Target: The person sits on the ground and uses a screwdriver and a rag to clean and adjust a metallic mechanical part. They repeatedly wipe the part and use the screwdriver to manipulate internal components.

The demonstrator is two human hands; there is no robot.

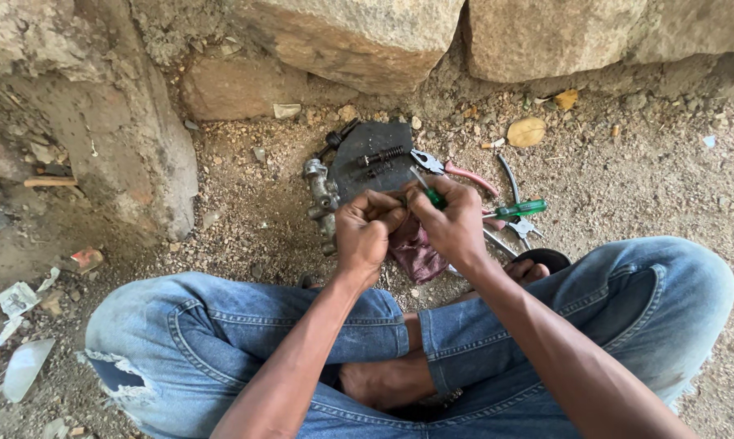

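Picking at a small part pinched in the left hand [365, 232], the right hand [452, 223] grips a green screwdriver [429, 192], above a maroon rag [416, 252]. I judge careful prying comes next, tip kept steady. A metal cylinder [322, 199] lies beside.

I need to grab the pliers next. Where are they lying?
The pliers lie on the dirt just beyond the right hand, at the right edge of the dark mat.

Right hand [455, 221] holds a green screwdriver [429, 190] against the fisted left hand [365, 232].
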